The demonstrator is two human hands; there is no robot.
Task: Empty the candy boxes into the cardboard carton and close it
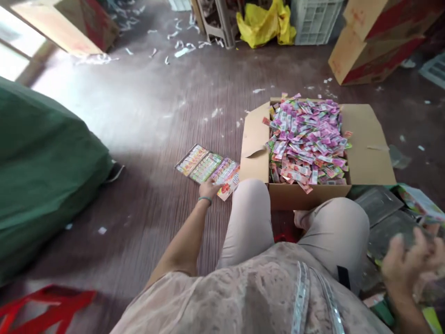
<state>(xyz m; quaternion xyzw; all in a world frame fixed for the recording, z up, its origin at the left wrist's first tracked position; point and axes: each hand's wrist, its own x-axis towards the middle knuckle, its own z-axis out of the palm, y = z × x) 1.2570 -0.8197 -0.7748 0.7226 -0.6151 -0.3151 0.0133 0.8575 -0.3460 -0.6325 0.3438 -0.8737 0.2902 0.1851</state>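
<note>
My left hand [208, 189], with a band at the wrist, grips the near edge of an opened-out clear pack [206, 167] on the floor. Orange, green and purple sachets lie in rows in the pack, and a printed card with a red flower [225, 188] is at its right end. My right hand [410, 260] is blurred, fingers apart, over dark clear plastic trays [378, 204]; nothing shows in it. Before my knees stands an open cardboard box [309, 197] heaped with small purple, orange and green sachets [306, 134].
A green cover [45, 171] drapes something at left, above a red stool [48, 308]. Cartons [375, 51], a white crate [316, 21] and a yellow bag [266, 23] stand at the back. Paper scraps [184, 50] litter the wooden floor [149, 185].
</note>
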